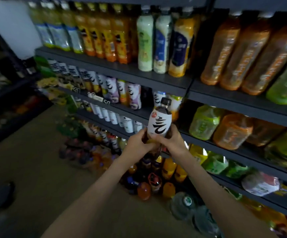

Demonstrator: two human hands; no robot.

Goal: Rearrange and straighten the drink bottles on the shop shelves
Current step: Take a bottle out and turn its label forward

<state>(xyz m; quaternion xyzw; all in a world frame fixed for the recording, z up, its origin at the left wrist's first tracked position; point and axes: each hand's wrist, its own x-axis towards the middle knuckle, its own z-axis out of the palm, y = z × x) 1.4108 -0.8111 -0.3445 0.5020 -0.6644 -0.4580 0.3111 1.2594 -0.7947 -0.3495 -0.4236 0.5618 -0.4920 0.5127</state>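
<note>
I hold a dark drink bottle with a white label and black brush mark (pixel 159 121) upright in front of the shelves, black cap on top. My left hand (pixel 139 141) grips its lower left side and my right hand (pixel 172 139) grips its lower right. Behind it, on the second shelf (pixel 135 111), stands a row of similar white-labelled bottles (pixel 111 88) with a dark gap just left of the bottle I hold. The bottle's base is hidden by my fingers.
The top shelf (pixel 156 79) carries yellow, orange and white bottles. Big orange bottles (pixel 245 54) and green bottles (pixel 204 122) fill the right bay. White cans (pixel 111 116) line a lower shelf. Several bottles and packs stand on the floor (pixel 156 177) below my arms.
</note>
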